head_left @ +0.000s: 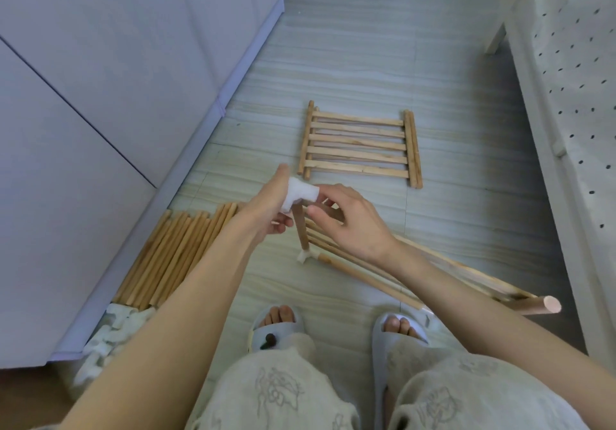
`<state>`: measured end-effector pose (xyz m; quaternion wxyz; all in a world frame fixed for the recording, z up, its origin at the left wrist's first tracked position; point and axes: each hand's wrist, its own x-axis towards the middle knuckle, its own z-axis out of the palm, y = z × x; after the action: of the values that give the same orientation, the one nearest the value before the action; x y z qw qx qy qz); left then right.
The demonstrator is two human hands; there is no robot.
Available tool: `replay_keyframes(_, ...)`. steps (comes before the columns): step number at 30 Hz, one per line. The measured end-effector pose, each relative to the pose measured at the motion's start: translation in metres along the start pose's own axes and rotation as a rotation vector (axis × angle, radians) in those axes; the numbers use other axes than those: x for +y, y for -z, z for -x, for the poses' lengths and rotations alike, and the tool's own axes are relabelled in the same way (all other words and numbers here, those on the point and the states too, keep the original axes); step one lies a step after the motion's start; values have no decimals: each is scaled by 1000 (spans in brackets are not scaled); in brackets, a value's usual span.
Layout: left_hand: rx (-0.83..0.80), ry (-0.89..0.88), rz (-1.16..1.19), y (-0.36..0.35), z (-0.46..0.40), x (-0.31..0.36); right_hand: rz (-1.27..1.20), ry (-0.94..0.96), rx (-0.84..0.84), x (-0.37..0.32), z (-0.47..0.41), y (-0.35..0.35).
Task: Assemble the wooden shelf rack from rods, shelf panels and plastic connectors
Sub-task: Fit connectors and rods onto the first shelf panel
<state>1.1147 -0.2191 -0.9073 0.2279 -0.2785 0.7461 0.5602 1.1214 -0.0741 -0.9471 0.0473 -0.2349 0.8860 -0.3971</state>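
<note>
Head view, looking down on pale striped floor tiles [366, 46] beside a lilac cabinet [100, 96]: a slatted wooden shelf panel [358, 144] lies flat ahead and a bundle of loose wooden rods [173, 253] lies by the cabinet. You are fitting the white plastic corner connector [298, 196] atop an upright wooden rod [301, 229]. Your left hand [266, 209] grips that connector; your right hand [350, 221] pinches its side, and next you likely need a firm, straight push down.

Bare floor [350, 62] lies open beyond the shelf panel [360, 144], hemmed by cabinet [133, 62] left, bed [566, 96] right.
</note>
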Motion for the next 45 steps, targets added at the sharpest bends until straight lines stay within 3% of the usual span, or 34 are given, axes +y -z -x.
replay_keyframes(2, -72, -40, -30, 2, -3, -6, -30, -11, 46, -2, -3, 0)
replay_keyframes(5, -49, -197, 51, 7, -17, -21, -138, -43, 80, 1, -14, 6)
replay_keyframes(8, -135, -386, -107, 7, -29, -39, -290, -127, -30, 0, -22, 25)
replay_keyframes(11, -172, -547, -110, -5, -36, -47, -316, -205, -130, -6, -27, 42)
replay_keyframes(13, -106, -618, -129, -13, -44, -53, -164, -240, -141, -14, -33, 45)
replay_keyframes(17, -59, -712, -194, -24, -46, -63, 399, -271, -168, -33, -52, 30)
replay_keyframes(21, -2, -721, -226, -24, -40, -69, 608, -187, -293, -39, -59, 12)
replay_keyframes(27, -42, -745, -195, -20, -41, -72, 456, -49, -294, -29, -54, 15)
replay_keyframes(34, -47, -763, -87, -16, -46, -83, 459, 94, -368, -27, -62, 11)
replay_keyframes(45, -25, -669, 97, -13, -43, -83, 303, -47, -202, -35, -62, 3)
